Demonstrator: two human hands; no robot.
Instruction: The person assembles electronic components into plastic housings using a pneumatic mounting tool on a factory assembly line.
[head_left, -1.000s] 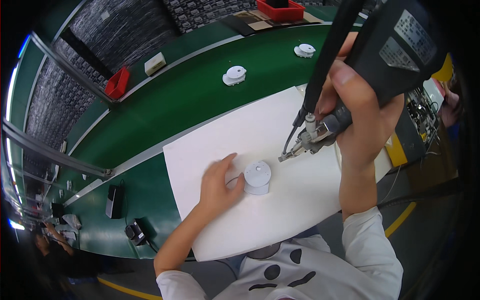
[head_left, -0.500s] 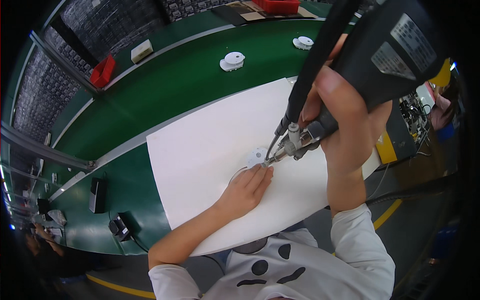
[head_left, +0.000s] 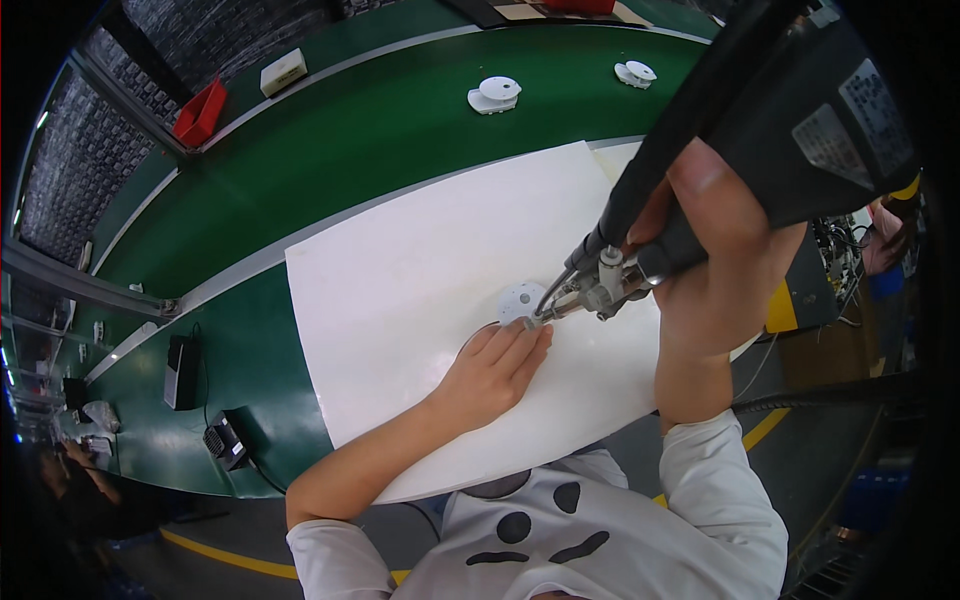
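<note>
In my right hand is a large black automatic screwdriver with a metal tip assembly and a hose, held at a slant. Its tip points down at a small white round part with holes, which lies on a white board. My left hand rests on the board with fingers together at the near edge of this part, right beside the tip. The fingers cover part of it, and a thin wire curves out by them. The exact contact point of the tip is hidden.
Beyond the board runs a green conveyor belt carrying two white round-topped assemblies. A red bin and a pale box sit along its far edge. Black adapters with cords lie on the green table at left.
The view has shifted slightly. On the belt, the white assemblies have moved to the right. Both hands keep their places at the round part, with the screwdriver tip still beside the left fingers.
</note>
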